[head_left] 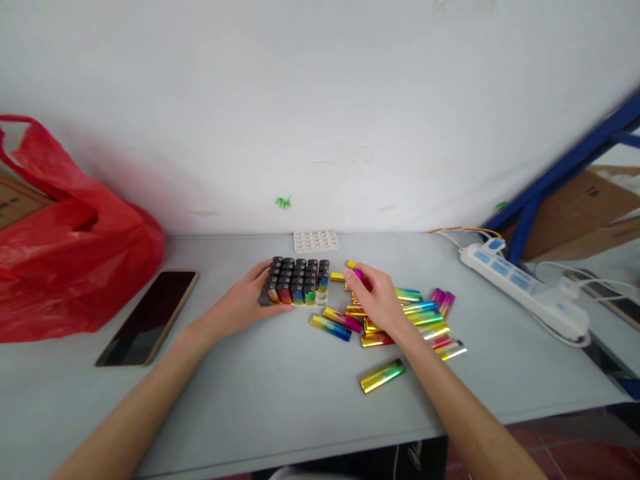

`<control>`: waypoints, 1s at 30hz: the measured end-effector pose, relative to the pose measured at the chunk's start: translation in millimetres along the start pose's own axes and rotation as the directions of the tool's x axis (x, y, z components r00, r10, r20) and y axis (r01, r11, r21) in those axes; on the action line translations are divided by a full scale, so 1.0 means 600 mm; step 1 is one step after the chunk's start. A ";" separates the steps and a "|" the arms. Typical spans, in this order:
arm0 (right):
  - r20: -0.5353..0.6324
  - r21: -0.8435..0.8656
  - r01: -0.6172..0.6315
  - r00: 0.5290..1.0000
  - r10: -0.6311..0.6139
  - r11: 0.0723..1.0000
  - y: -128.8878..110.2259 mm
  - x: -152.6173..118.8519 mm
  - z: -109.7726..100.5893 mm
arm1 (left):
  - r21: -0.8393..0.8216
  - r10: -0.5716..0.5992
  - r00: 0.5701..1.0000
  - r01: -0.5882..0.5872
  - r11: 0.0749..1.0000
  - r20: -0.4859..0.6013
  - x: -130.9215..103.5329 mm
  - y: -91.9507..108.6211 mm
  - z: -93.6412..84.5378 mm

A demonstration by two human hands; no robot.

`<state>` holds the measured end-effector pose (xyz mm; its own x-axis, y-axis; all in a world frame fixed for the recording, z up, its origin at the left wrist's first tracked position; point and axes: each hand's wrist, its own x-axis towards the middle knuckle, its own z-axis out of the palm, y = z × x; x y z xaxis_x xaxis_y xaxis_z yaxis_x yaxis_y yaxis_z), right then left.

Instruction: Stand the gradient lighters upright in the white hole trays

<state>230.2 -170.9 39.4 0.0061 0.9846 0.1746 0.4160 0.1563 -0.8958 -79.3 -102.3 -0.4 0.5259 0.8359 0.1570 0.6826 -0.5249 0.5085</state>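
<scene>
My left hand (247,290) grips the left side of a lighter tray (321,303), thumb in front and fingers behind. Rows of upright lighters (297,279) with black tops and shiny coloured bodies fill most of it; an unfilled slot shows at its front right corner. To the right, my right hand (375,293) is closed in a pinch on a yellow-and-magenta lighter (358,274), partly covered by the fingers. Under and around this hand lies a loose pile of metallic lighters (430,319). One gold-green lighter (383,376) lies apart, nearer the table's front edge.
Behind the filled tray, a white tray with holes (316,241) lies by the wall. A phone (147,319) and a red plastic bag (85,247) are at left. On the right are a power strip (523,293) with cables, a blue metal frame (560,163) and a cardboard box (580,207).
</scene>
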 end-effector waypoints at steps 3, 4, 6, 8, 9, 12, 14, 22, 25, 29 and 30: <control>-0.052 -0.183 0.070 0.995 -0.080 0.981 -0.003 0.000 0.005 | -0.027 0.012 1.000 -0.013 1.000 -0.005 0.000 0.002 -0.001; -0.055 -0.209 0.076 0.994 -0.090 0.975 -0.003 0.000 0.006 | -0.028 0.013 1.000 -0.013 1.000 -0.009 0.001 0.003 -0.001; -0.049 -0.228 0.071 0.995 -0.085 0.971 -0.003 0.000 0.007 | -0.019 0.008 1.000 -0.008 1.000 -0.015 0.001 0.003 -0.001; -0.031 -0.226 0.063 0.997 -0.071 0.972 -0.002 0.000 0.009 | -0.011 0.006 1.000 -0.006 1.000 -0.016 0.002 0.003 -0.001; -0.022 -0.224 0.065 0.997 -0.071 0.973 -0.002 -0.001 0.009 | -0.010 0.007 1.000 -0.007 1.000 -0.018 0.002 0.003 0.000; 0.003 -0.217 0.091 0.996 -0.092 0.972 -0.005 -0.003 0.011 | -0.010 0.017 1.000 -0.018 1.000 -0.019 0.001 0.001 0.000; 0.001 -0.222 0.103 0.994 -0.105 0.970 -0.008 -0.004 0.013 | -0.011 0.016 1.000 -0.016 1.000 -0.012 0.001 0.001 0.000; -0.017 -0.274 0.120 0.991 -0.129 0.954 -0.007 -0.005 0.014 | -0.017 -0.014 1.000 0.015 1.000 0.026 0.002 0.001 -0.003; 0.003 -0.278 0.110 0.994 -0.113 0.954 -0.003 -0.004 0.014 | -0.011 -0.004 1.000 0.005 1.000 0.016 0.002 0.000 -0.002; 0.020 -0.300 0.107 0.994 -0.106 0.948 0.000 -0.003 0.013 | -0.009 0.008 1.000 -0.008 1.000 0.004 0.001 0.001 -0.003; 0.028 -0.303 0.112 0.994 -0.109 0.946 -0.001 -0.003 0.012 | -0.015 0.008 1.000 -0.008 1.000 0.008 0.001 0.002 -0.003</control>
<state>223.3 -172.3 36.3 -0.0649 0.9635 0.2596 0.6703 0.2348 -0.7040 -79.3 -102.2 1.7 0.5351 0.8306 0.1542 0.6710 -0.5288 0.5198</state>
